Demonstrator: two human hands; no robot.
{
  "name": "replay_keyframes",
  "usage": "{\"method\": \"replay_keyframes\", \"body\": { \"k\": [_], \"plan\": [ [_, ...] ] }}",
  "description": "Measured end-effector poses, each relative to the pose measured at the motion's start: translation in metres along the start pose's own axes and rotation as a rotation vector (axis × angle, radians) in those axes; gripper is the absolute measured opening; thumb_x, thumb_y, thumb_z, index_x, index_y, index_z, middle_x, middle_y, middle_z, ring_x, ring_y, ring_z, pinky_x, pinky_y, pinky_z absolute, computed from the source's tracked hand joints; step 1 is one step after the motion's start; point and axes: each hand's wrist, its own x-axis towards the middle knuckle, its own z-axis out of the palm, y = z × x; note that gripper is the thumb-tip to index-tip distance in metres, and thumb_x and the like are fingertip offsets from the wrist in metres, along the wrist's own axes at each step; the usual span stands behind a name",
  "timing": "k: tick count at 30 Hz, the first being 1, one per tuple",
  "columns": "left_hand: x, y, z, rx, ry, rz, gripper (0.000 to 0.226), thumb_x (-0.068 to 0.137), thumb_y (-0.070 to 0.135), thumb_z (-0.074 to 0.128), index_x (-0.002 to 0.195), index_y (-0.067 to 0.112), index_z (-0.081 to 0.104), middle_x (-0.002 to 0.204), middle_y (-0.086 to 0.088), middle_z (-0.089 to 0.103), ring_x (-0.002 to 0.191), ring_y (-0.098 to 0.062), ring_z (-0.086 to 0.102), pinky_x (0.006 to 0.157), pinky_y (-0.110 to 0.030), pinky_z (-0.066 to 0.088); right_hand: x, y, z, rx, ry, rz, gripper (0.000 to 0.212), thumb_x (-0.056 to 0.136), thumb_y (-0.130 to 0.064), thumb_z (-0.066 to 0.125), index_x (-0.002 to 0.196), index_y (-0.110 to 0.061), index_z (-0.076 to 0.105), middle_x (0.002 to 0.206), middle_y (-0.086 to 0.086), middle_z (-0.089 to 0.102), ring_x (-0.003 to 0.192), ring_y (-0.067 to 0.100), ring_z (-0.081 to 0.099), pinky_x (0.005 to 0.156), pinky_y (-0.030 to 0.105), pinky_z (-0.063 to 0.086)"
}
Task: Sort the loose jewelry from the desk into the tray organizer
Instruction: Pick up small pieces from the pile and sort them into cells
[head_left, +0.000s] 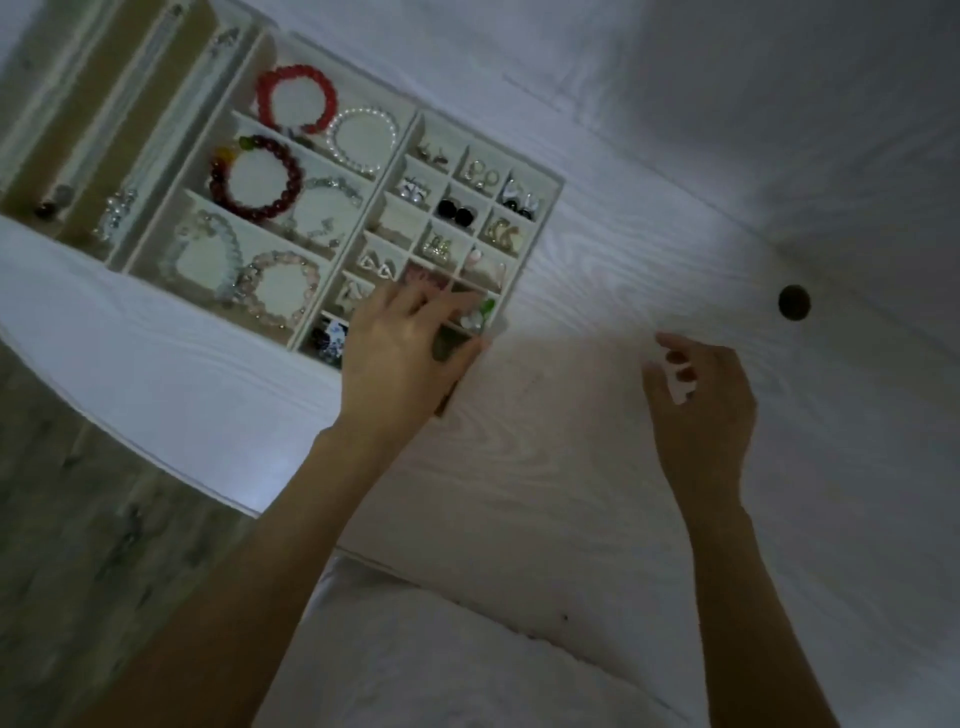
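while the left hand (402, 343) is spread over the tray's (551, 193) near corner, a small pale piece (678, 387) is pinched by the right hand (698, 395) above the desk (597, 467).

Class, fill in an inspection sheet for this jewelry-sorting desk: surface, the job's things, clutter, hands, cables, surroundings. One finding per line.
Surface: white wood-grain desk, dimly lit.
Job's things: tray organizer at the desk's left edge; bead bracelets, among them a red bracelet and a pearl bracelet, in the large compartments; earrings in the small ones. No loose jewelry seen on the desk.
Clutter: nothing seen.
Hands: left hand rests on the tray's near corner, fingers over the small compartments; right hand hovers above the desk, fingers loosely curled; whether the grip holds something small cannot be told.
Cables: none; a round dark hole in the desk.
Surroundings: wood-look floor.
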Motion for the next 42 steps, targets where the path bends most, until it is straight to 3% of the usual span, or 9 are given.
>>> {"method": "replay_keyframes", "body": {
  "k": [2,6,12,17,22,25,30,35,42],
  "plan": [
    [0.001,0.006,0.007,-0.002,-0.037,-0.004,0.040,0.081,0.042,0.059,0.107,0.015,0.071,0.094,-0.007,0.069,0.089,-0.030,0.059,0.079,-0.037,0.044,-0.002,0.027,-0.013,-0.005,-0.005,0.138,0.036,0.087,-0.026,0.065,0.120,-0.018,0.058,0.113,0.007,0.054,0.097,0.024,0.055,0.082,0.042,0.050],
    [0.001,0.009,0.015,-0.029,-0.096,-0.022,0.035,0.080,0.030,0.064,0.110,0.013,0.070,0.097,-0.006,0.069,0.091,-0.032,0.059,0.082,-0.042,0.048,-0.004,0.047,-0.010,0.111,-0.062,0.259,0.049,0.080,-0.030,0.072,0.123,-0.016,0.054,0.113,0.007,0.052,0.094,0.017,0.052,0.081,0.027,0.043],
    [0.001,0.012,0.017,-0.036,-0.095,-0.040,0.031,0.081,0.025,0.065,0.110,0.013,0.070,0.094,-0.005,0.070,0.087,-0.030,0.061,0.082,-0.045,0.049,0.011,0.041,0.015,-0.017,0.097,0.036,0.009,0.085,-0.010,0.064,0.091,-0.007,0.070,0.084,0.011,0.066,0.071,0.023,0.061,0.067,0.020,0.035],
    [0.000,0.013,0.017,-0.033,-0.071,-0.060,0.030,0.081,0.025,0.063,0.108,0.014,0.071,0.091,-0.004,0.070,0.085,-0.029,0.061,0.084,-0.043,0.048,0.007,0.029,0.026,-0.146,0.137,-0.109,0.007,0.078,-0.002,0.063,0.084,-0.003,0.067,0.076,0.015,0.062,0.066,0.031,0.059,0.057,0.028,0.038],
    [0.000,0.014,0.018,-0.002,-0.077,-0.034,0.033,0.083,0.030,0.057,0.108,0.014,0.071,0.092,-0.005,0.070,0.085,-0.029,0.061,0.089,-0.039,0.043,0.009,0.006,0.037,0.024,0.061,-0.196,0.017,0.073,0.003,0.062,0.089,-0.004,0.066,0.090,0.012,0.062,0.073,0.027,0.061,0.064,0.031,0.046],
    [-0.002,0.014,0.018,0.009,-0.061,0.006,0.035,0.084,0.034,0.054,0.108,0.014,0.071,0.092,-0.004,0.070,0.085,-0.028,0.060,0.076,-0.038,0.047,0.006,-0.008,0.047,0.062,0.000,-0.225,0.011,0.075,0.002,0.065,0.085,-0.002,0.067,0.106,0.014,0.061,0.079,0.022,0.062,0.068,0.026,0.047],
    [-0.009,0.002,0.008,-0.083,0.033,0.052,0.026,0.089,0.029,0.059,0.105,0.014,0.071,0.093,-0.001,0.069,0.086,-0.023,0.056,0.079,-0.030,0.042,0.004,-0.023,0.057,0.104,-0.108,-0.307,0.004,0.088,-0.003,0.058,0.087,-0.001,0.061,0.118,0.014,0.053,0.091,0.013,0.053,0.077,0.013,0.035],
    [-0.019,-0.031,-0.017,-0.115,0.151,-0.155,0.023,0.090,0.022,0.062,0.112,0.017,0.068,0.100,-0.001,0.066,0.094,-0.017,0.050,0.080,-0.027,0.039,0.013,-0.045,0.060,0.147,-0.166,-0.309,0.013,0.098,-0.010,0.045,0.095,-0.008,0.058,0.098,0.006,0.055,0.087,0.014,0.050,0.074,0.016,0.032],
    [-0.008,-0.068,-0.043,-0.123,0.171,-0.303,0.027,0.088,0.019,0.066,0.115,0.017,0.065,0.106,-0.002,0.064,0.094,-0.014,0.049,0.082,-0.029,0.039,0.048,-0.102,0.051,0.274,-0.186,-0.389,0.009,0.093,-0.010,0.056,0.098,-0.006,0.062,0.085,-0.006,0.062,0.076,0.003,0.054,0.067,0.006,0.039]
  ]
}}
